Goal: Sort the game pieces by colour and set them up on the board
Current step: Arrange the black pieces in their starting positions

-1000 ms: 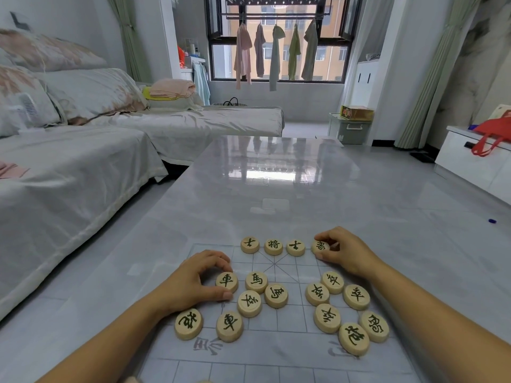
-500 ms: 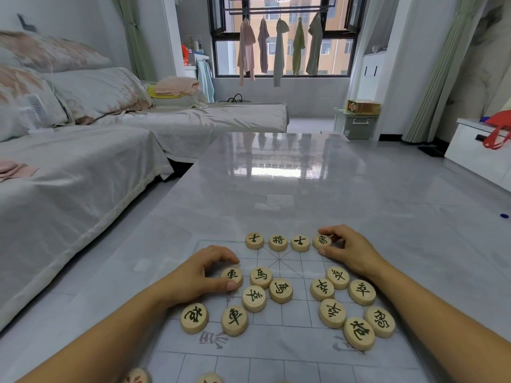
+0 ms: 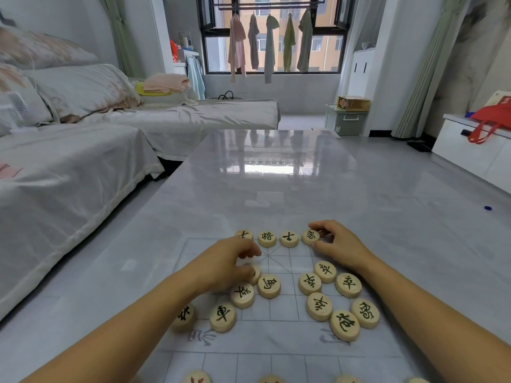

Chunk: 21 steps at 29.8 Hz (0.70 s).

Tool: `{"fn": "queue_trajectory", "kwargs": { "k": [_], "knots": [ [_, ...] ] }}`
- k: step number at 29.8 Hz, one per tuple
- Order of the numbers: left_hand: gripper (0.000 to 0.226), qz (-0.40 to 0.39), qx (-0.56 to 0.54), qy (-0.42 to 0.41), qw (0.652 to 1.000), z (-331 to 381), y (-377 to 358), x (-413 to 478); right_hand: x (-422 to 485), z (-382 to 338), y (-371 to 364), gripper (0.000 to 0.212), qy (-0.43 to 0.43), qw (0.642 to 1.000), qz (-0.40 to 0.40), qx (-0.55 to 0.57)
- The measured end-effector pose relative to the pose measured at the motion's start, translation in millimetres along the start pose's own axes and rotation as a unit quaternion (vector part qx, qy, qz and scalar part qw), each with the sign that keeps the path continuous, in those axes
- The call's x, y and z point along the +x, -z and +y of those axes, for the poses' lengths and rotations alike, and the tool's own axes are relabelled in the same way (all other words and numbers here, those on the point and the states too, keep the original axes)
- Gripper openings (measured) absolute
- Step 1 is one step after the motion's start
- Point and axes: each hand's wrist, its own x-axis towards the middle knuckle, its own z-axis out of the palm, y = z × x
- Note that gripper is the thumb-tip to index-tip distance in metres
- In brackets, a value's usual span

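Game pieces: round pale wooden discs with black characters, spread over gridded board on grey table. Left hand: fingers curled around half-hidden disc. Right hand: thumb and fingers pinch far-row end disc.

Open table beyond crowded pieces

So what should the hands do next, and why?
Probably the right hand should let go of the elephant piece: it already lines up with the three others in the far row. The left hand grips a half-hidden piece not yet placed.
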Motion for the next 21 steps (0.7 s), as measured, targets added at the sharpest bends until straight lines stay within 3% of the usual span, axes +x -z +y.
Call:
{"fn": "queue_trajectory", "kwargs": {
  "k": [8, 12, 21],
  "knots": [
    [0.040, -0.078, 0.099, -0.154, 0.980, 65.8, -39.5, -5.9, -0.6, -1.6, 0.2, 0.038, -0.003, 1.000, 0.011, 0.023],
    [0.049, -0.071, 0.144, -0.165, 0.973, 75.1, -50.7, -1.9, -0.4, -0.2, 0.7, 0.036, -0.002, 1.000, 0.014, 0.028],
    [0.047, -0.109, 0.108, -0.129, 0.980, 63.9, -38.7, -12.6, 0.2, 0.5, 1.4, 0.033, -0.001, 0.999, 0.010, 0.031]
  ]
}}
